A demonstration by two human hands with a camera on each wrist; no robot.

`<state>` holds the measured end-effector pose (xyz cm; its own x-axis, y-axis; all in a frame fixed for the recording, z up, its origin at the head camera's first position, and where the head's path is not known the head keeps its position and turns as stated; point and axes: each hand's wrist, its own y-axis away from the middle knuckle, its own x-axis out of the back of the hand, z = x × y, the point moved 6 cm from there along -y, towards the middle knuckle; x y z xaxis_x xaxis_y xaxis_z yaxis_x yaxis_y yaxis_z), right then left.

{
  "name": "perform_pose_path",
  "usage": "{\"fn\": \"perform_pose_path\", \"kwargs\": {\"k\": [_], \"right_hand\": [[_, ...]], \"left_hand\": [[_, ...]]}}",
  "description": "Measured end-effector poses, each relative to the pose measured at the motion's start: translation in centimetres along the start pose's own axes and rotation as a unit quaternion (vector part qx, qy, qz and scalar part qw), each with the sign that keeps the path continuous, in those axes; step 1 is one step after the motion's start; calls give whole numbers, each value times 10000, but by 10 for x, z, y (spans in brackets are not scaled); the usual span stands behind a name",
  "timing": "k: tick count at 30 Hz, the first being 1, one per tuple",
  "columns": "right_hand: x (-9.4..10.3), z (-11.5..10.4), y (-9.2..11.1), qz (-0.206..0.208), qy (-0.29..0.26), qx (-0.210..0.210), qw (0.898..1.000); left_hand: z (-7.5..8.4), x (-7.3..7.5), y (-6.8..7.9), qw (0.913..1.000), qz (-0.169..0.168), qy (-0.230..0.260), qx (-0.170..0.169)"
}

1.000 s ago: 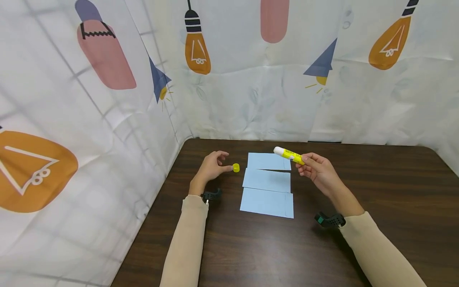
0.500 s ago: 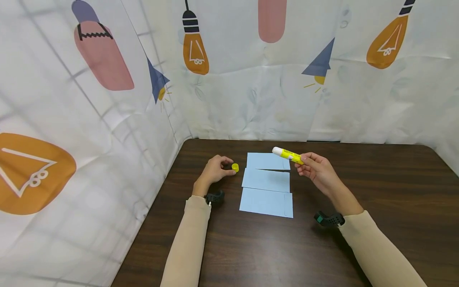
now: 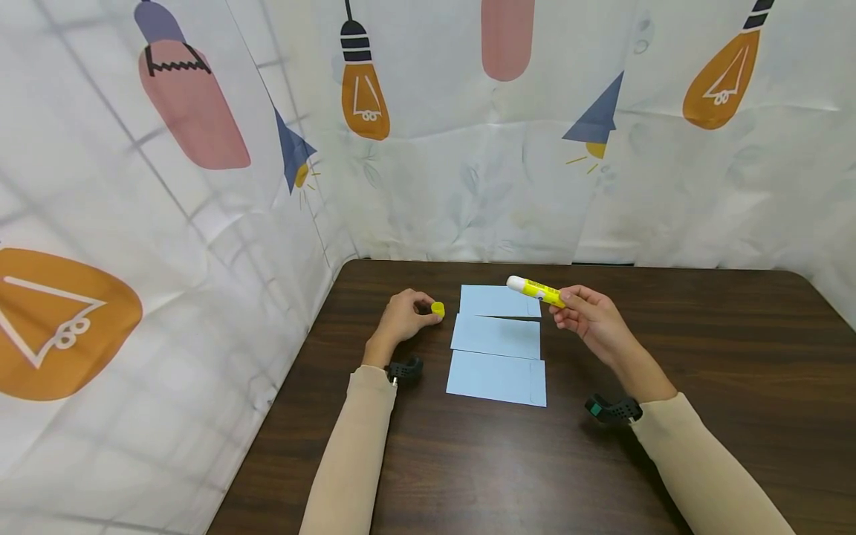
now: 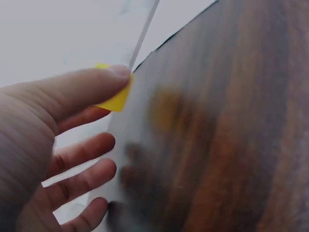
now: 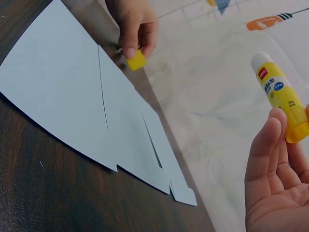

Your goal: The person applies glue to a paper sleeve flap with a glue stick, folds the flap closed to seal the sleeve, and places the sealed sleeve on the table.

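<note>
In the head view my left hand (image 3: 400,318) pinches a small yellow cap (image 3: 438,309) between thumb and index finger. The left wrist view shows the cap (image 4: 118,99) gripped just off the tabletop, the other fingers loosely bent. My right hand (image 3: 595,316) holds a yellow glue stick (image 3: 538,290) by its lower end, its white tip uncovered and pointing left. Below and left of the stick lie three light blue envelopes (image 3: 496,377), arranged in a column with edges touching or overlapping. The right wrist view shows the printed label of the glue stick (image 5: 277,87).
A dark wood-grain table (image 3: 468,468) carries everything. White printed cloth (image 3: 428,186) hangs behind the table and along its left side. Each wrist wears a dark strap, such as the right strap (image 3: 614,410).
My left fingers have closed round the cap from its left side and raised it slightly. The right hand and glue stick have stayed nearly still.
</note>
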<state>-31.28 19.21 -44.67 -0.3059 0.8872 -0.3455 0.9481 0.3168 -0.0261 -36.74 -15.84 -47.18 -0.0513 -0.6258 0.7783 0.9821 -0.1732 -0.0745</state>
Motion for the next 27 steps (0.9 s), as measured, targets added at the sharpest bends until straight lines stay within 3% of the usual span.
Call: {"fn": "perform_pose_path", "kwargs": {"k": [7,12,19,27], "right_hand": [[-2,-2,0,-37,19,-1,10000],[-3,-4,0,-90,27,54,9999],[-5,-3,1,-143,147,97,9997],[-8,-2,1,-159,338,46,9993]], "left_hand": [[21,14,2,9950,741,583,-323],[47,19,3,9880,1049,789,-813],[72,11,6,9827,982,675,-1418],[95,-1,12,9771,870,580,-1856]]}}
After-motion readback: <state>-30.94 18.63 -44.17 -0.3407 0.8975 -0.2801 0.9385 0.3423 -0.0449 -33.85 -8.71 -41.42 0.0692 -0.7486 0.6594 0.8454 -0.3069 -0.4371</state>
